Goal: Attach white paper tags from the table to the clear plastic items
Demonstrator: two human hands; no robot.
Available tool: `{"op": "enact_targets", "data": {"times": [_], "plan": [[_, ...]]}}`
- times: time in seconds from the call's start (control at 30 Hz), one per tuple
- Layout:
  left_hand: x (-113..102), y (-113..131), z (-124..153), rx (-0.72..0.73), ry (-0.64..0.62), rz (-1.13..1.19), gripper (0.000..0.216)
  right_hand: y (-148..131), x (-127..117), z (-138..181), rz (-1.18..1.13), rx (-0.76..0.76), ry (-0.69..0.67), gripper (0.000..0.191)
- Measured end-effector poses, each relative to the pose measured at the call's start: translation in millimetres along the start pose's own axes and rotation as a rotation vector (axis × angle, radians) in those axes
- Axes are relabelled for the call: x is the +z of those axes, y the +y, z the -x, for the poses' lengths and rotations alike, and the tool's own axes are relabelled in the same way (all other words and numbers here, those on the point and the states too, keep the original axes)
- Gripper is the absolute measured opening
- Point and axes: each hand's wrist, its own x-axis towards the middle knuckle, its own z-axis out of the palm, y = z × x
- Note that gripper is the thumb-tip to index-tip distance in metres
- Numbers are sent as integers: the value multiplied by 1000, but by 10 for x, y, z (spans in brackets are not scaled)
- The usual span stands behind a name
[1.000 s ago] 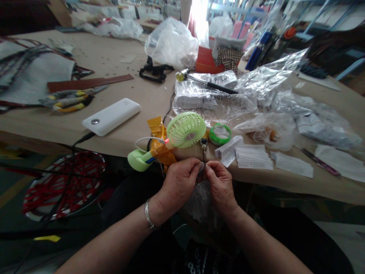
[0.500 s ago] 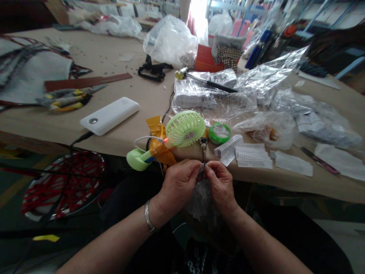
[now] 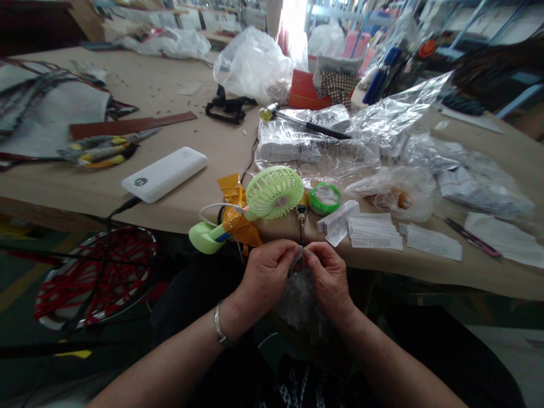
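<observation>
My left hand and my right hand meet fingertip to fingertip just below the table's front edge. Both pinch a small item that I cannot make out. Right above the fingers a thin metal pin with a dark head stands at the table edge. A clear plastic bag lies in my lap under the hands. A light green hand fan, taped with orange tape, sits on the edge just above my left hand. My left wrist wears a silver bangle.
A white power bank lies to the left, pliers beyond it. A green tape roll, white paper labels, several plastic bags and a small hammer fill the right. A red coil basket sits below left.
Both hands have dropped slightly lower from the pin, still pinched together. The view shifted a little; nothing on the table moved.
</observation>
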Motion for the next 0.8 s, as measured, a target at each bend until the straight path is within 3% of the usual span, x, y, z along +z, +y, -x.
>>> {"op": "enact_targets", "data": {"times": [0.2,0.4,0.53,0.63,0.8], "plan": [[-26,61,34,-143,-12,123,18,-146,-169,161,153,-38,-53,10],[24,-164,154,-127,-156,37,22,-382,-667,63,952,-666,-30,22],[90,-320,205,-57,-177,-88,26,-381,-748,-126,1374,-725,-7,27],[122,-329,227,-47,-181,-98,25,-325,-731,-175,1391,-758,10,23],[204,-151,219,-167,-219,91,17,-284,-795,-204,1275,-815,17,17]]}}
